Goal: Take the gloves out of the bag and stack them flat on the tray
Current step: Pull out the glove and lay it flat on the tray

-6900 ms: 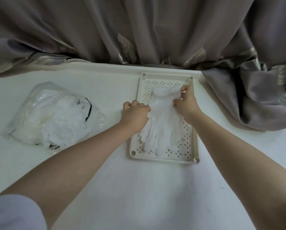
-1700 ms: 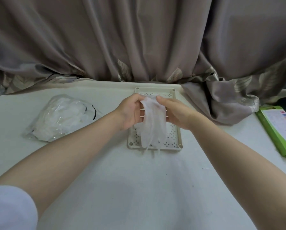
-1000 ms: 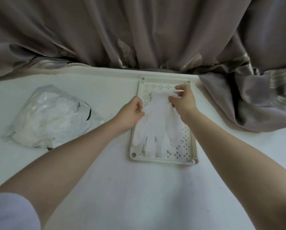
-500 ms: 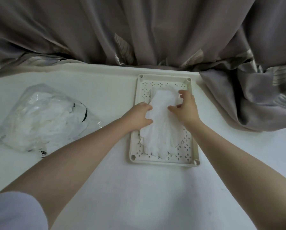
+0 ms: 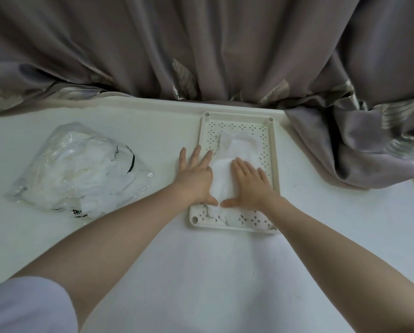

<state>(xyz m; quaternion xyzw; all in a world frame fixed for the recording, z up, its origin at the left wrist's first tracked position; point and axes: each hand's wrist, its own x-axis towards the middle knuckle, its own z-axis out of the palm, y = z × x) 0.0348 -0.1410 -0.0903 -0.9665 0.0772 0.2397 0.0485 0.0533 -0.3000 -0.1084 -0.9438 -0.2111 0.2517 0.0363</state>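
Head view, left to right. Clear plastic bag [image 5: 81,168] of white gloves lies on the white worktop [image 5: 201,272], well left of the tray, its bulk slanting from far-left to near-right. Left hand [image 5: 195,175] flat, palm down, fingers spread and pointing away; it straddles the tray's left rim, thumb side on the glove stack. No grip: the hand lies wide and holds nothing. White gloves [image 5: 227,169] lie flat in the perforated cream tray [image 5: 274,152], long axis running near to far along the tray's length, cuffs far, fingers near. Right hand [image 5: 250,183] likewise flat and wide, pressing the stack's middle, a ring on one finger. Thumbs nearly meet. Grey curtain [image 5: 201,49] behind. Half a second ago both hands were curled, pinching the glove's edges higher up; now they have flattened out and slid nearer.
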